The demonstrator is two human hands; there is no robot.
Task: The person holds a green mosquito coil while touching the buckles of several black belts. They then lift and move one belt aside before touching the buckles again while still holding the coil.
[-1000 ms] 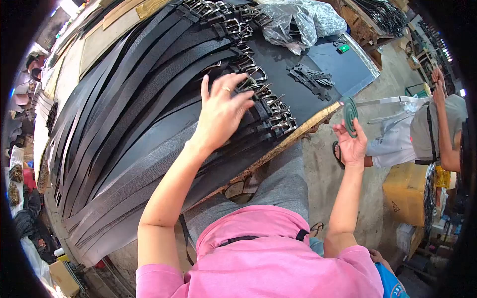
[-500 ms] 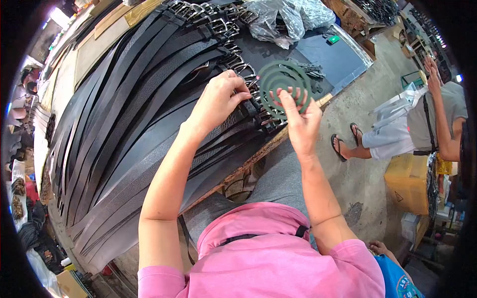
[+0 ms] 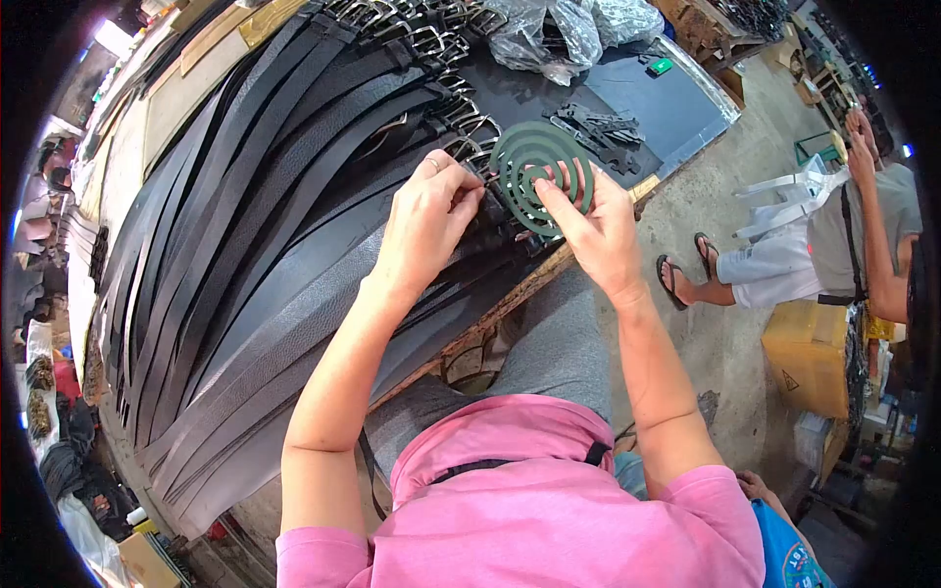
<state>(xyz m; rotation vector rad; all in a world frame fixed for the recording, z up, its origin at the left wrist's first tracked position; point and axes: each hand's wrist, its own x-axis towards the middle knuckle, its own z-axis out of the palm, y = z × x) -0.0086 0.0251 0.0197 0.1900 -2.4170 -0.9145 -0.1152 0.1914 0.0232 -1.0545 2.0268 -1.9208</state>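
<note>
A dark green mosquito coil (image 3: 520, 147), a flat spiral, is held up above the bench by my right hand (image 3: 605, 227). The thumb lies on the coil's near face and the fingers show through its gaps from behind. To its left is my left hand (image 3: 431, 218), closed, thumb pressed to the fingertips; whether something small is pinched there I cannot make out. Beneath and beyond both hands, black leather belts (image 3: 265, 186) lie fanned in a heap, their metal buckles (image 3: 470, 122) gathered close to the coil.
Clear plastic bags (image 3: 549, 39) and black pieces (image 3: 603, 127) lie toward the back of the bench, with a small green item (image 3: 660, 67) beside them. On the right, a person in light shorts (image 3: 774, 260) stands near a cardboard box (image 3: 809, 358). The bench has a wooden edge (image 3: 510, 299).
The coil and my right hand have shifted slightly left and turned. My left hand has moved a little down and nearer the coil, its fingers still pinched.
</note>
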